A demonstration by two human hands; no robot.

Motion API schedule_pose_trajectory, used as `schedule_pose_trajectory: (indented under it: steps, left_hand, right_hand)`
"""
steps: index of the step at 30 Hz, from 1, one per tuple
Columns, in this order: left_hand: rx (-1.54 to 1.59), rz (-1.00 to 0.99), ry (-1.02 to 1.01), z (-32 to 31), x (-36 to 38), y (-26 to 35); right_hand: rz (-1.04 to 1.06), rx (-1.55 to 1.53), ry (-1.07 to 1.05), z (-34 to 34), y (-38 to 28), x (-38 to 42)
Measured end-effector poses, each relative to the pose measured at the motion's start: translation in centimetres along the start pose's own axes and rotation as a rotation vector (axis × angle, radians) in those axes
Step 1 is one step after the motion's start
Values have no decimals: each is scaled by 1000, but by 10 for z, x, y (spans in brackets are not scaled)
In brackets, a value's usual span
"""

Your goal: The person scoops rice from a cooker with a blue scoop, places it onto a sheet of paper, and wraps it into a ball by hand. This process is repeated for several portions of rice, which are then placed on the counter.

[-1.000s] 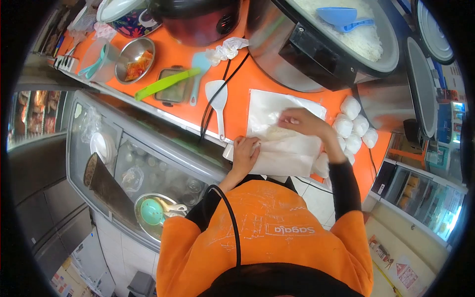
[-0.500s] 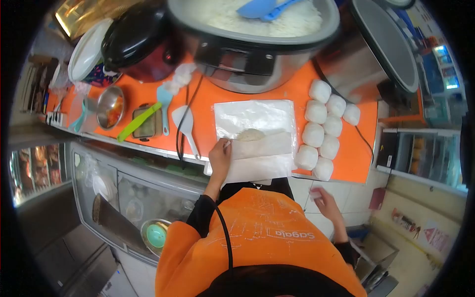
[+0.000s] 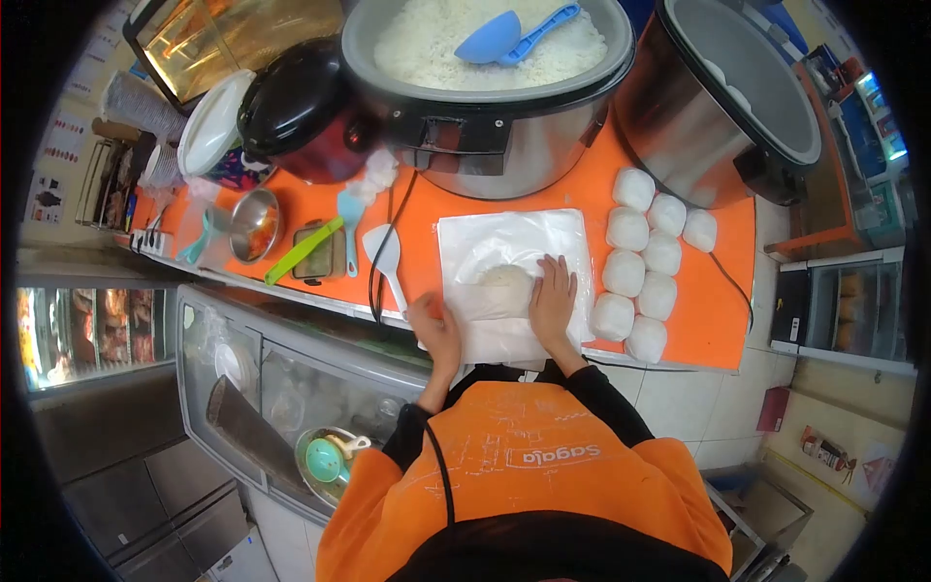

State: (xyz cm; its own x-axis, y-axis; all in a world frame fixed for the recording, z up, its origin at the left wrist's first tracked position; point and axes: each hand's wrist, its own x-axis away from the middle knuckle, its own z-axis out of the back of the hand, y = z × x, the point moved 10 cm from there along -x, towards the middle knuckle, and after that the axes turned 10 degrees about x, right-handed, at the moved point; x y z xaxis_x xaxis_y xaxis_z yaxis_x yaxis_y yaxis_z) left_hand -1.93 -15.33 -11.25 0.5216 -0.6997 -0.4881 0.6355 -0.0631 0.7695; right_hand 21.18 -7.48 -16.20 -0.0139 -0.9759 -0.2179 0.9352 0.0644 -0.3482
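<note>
A mound of cooked rice [image 3: 506, 288] sits on white wrapping paper [image 3: 490, 338], partly covered by a folded strip of it. Beneath lies a stack of shiny white sheets [image 3: 465, 233]. At the paper's left edge my left hand [image 3: 436, 335] is closed, its curled fingers gripping the edge. My right hand [image 3: 554, 303] lies against the rice's right side, fingers stretched out over the paper. Several rounded white wrapped packs [image 3: 623, 273] stand in rows to the right.
A large rice cooker [image 3: 465, 145] with a blue scoop [image 3: 490, 39] stands behind the paper. A second steel pot [image 3: 689, 126] is at right. Leftward lie a white rice paddle [image 3: 385, 257], green tongs [image 3: 305, 250] and a steel bowl [image 3: 257, 226].
My right hand has come up from beside my body onto the paper by the rice. The small white piece it held is no longer visible. The paper flap no longer spans the full width.
</note>
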Motion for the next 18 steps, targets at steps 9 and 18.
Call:
schedule_pose_trajectory:
  steps: [9, 18]
  left_hand:
    - [928, 1349, 232, -50, 81, -49]
    - [248, 560, -571, -92, -24, -76]
  right_hand:
    - [-14, -13, 32, 2, 1, 1]
    - [174, 96, -131, -4, -9, -73]
